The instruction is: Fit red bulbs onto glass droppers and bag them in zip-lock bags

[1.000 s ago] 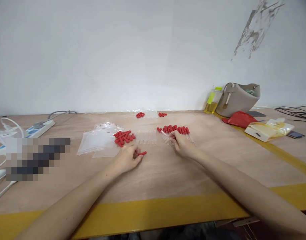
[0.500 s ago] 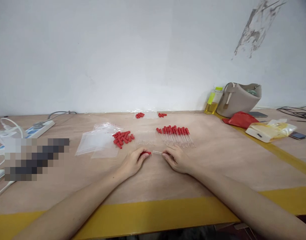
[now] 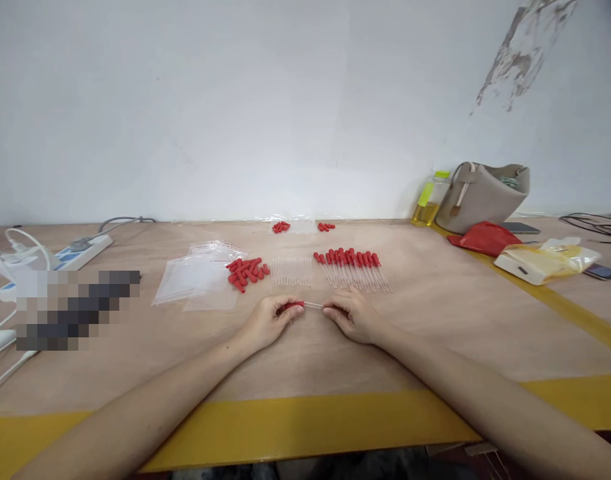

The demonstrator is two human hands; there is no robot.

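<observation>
Between the fingers of my left hand (image 3: 275,317) is a red rubber dropper bulb (image 3: 298,304). My right hand (image 3: 352,315) pinches a clear glass dropper tube (image 3: 312,306), whose left end meets the mouth of the bulb. How deep the tube sits inside is too small to tell. Just beyond my hands lies a row of bare glass tubes (image 3: 291,272). To its left is a heap of loose red bulbs (image 3: 246,272). On its right, droppers with red bulbs fitted (image 3: 352,267) lie side by side.
Clear zip bags (image 3: 185,280) lie left of the bulbs. Two small red bulb piles (image 3: 281,227) rest by the wall. At right stand a bottle of yellow liquid (image 3: 426,207) and a grey bag (image 3: 478,200), near a red pouch (image 3: 490,239). A power strip (image 3: 82,253) is at left.
The gap between the red bulb and the glass tube has closed; their ends now meet. My hands keep their grips. The whole view has shifted slightly.
</observation>
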